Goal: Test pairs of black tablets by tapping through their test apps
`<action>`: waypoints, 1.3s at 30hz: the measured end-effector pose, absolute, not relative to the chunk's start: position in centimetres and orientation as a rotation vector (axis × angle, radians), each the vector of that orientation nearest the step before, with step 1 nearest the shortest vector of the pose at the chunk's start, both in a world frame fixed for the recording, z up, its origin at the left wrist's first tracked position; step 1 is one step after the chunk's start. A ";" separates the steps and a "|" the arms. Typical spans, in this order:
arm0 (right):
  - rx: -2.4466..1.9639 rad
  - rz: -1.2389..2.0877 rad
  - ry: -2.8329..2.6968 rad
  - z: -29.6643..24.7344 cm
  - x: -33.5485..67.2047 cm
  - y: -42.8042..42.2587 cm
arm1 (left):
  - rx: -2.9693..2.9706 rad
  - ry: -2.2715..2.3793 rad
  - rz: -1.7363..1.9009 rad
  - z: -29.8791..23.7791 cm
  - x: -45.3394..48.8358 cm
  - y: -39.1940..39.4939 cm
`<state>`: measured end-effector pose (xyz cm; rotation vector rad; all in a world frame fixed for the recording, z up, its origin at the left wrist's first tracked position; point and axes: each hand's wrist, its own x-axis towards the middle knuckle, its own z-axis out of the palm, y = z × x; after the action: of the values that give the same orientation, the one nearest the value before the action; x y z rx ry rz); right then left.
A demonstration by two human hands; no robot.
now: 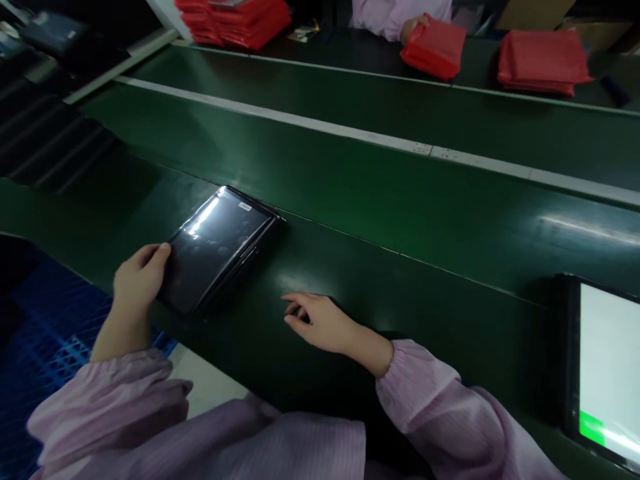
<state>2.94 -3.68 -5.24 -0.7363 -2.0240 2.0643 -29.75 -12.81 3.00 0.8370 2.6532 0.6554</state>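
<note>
A black, glossy tablet [215,243] with a small white label near its far edge lies on the green work surface, apparently on top of another black one. At its left edge is my left hand [139,277], thumb on the top face and the other fingers hidden, closed around that edge. My right hand [320,321] hovers low over the surface to the right of the tablet, apart from it. Its fingers are loosely curved, with a gap between thumb and forefinger and nothing between them.
A tablet with a lit white screen [610,360] stands at the far right. Across a pale strip [300,120], a co-worker's hand [415,27] touches a red packet [437,47]. More red packets [543,59] are piled nearby. Dark ridged trays [55,140] sit at the left.
</note>
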 end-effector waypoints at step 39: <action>-1.585 1.056 -0.319 -7.9 26.8 -11.8 | 2.027 1.677 0.343 -1.3 -19.8 4.2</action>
<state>26.80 -11.76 -7.92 -1.5845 -0.3188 1.0558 -19.79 4.18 -1.33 2.0272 1.6769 0.3429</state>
